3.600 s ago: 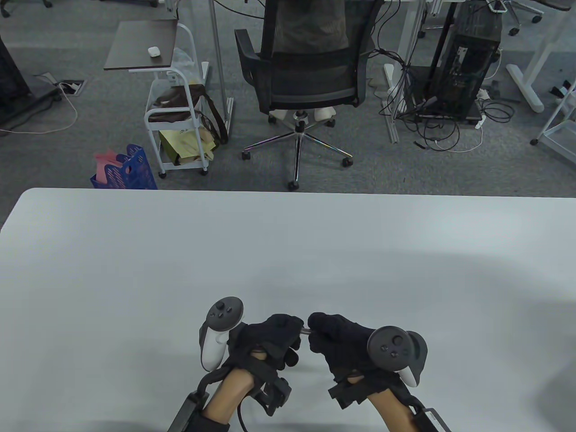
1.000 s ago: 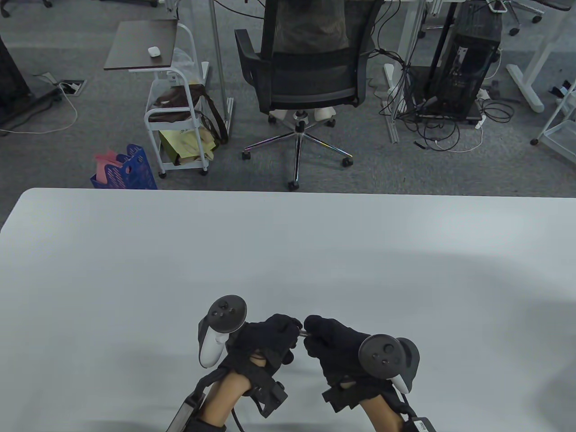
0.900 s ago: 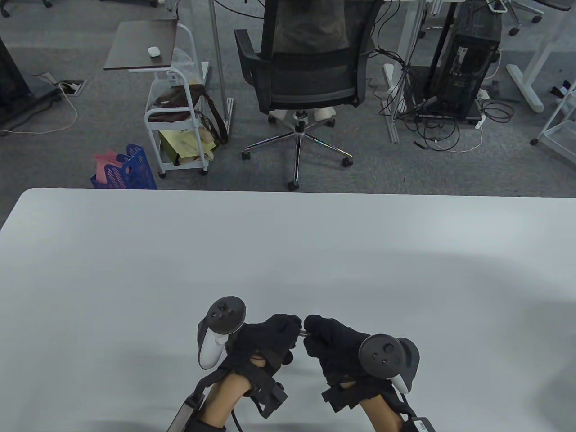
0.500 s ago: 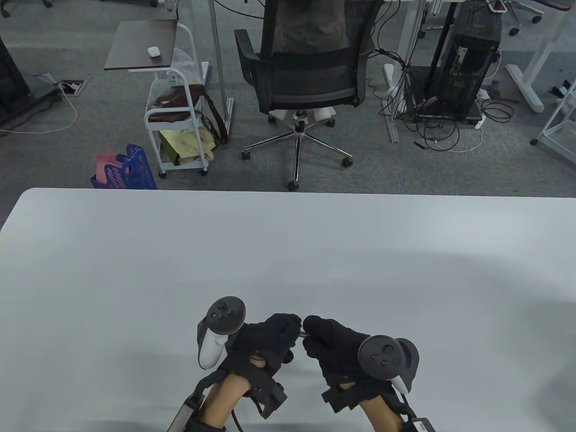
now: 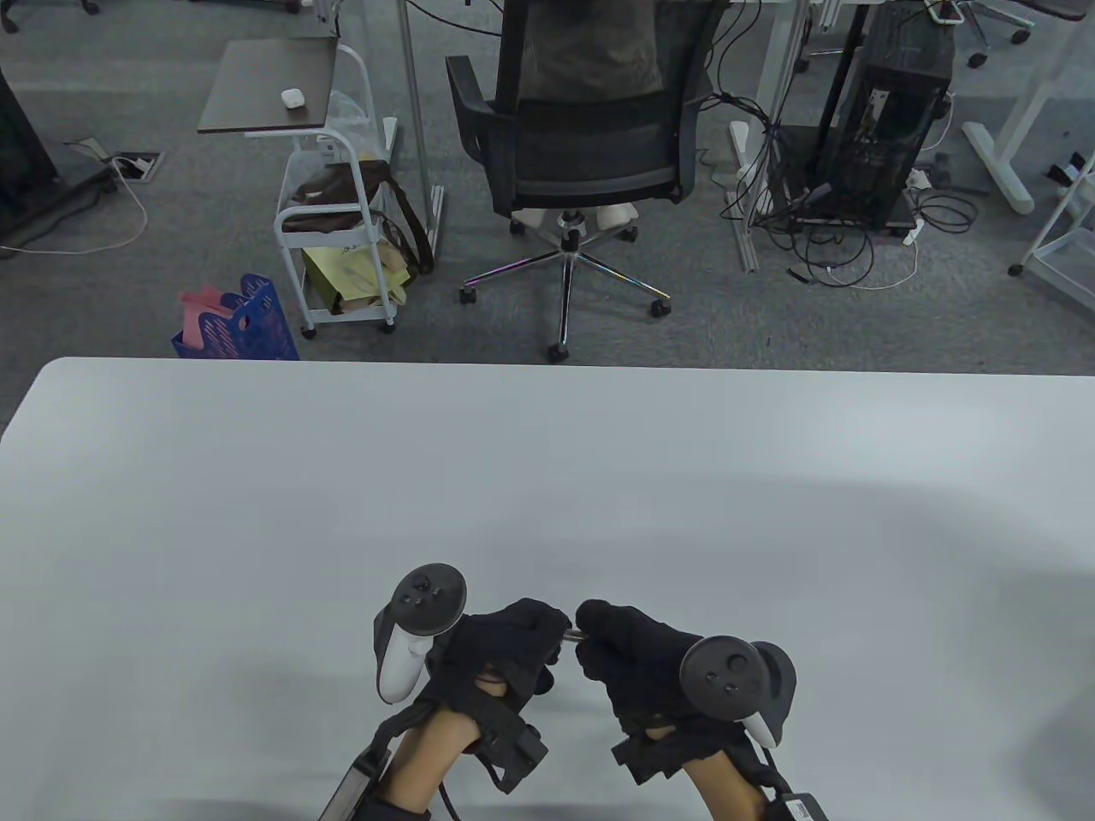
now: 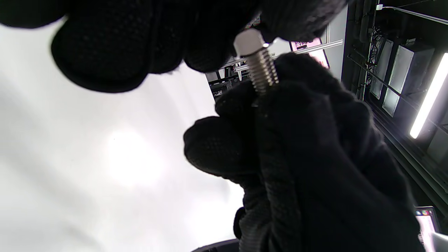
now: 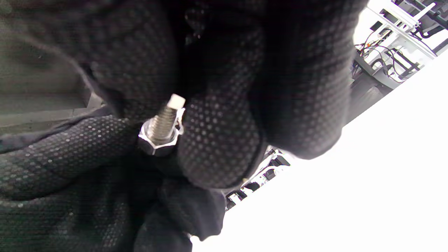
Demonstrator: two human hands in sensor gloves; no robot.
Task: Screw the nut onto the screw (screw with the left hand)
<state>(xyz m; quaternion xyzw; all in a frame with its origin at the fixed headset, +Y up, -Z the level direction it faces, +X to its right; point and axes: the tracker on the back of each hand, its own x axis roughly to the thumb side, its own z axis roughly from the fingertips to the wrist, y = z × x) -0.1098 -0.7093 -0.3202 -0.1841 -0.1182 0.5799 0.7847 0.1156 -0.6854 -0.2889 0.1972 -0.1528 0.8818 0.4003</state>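
Observation:
A short steel screw [image 5: 575, 634] spans the gap between my two hands, held low over the white table [image 5: 547, 479] near its front edge. My left hand [image 5: 554, 629] pinches the hex nut [image 6: 248, 41] at its fingertips. The nut sits on the threaded shaft [image 6: 264, 71], which runs into my right hand [image 5: 592, 626]. My right hand grips the shaft. In the right wrist view the nut [image 7: 157, 141] lies against the left glove, and the threads [image 7: 164, 119] rise from it between my right fingers [image 7: 217, 140].
A black office chair [image 5: 573, 154], a white cart [image 5: 342, 248] and a blue crate [image 5: 239, 329] stand on the floor beyond the table's far edge. Cables and a computer tower [image 5: 890, 128] are at the back right.
Since 3.6 s ago my right hand has shifted slightly left and the visible stretch of screw is shorter. Over the last second both hands stay nearly still.

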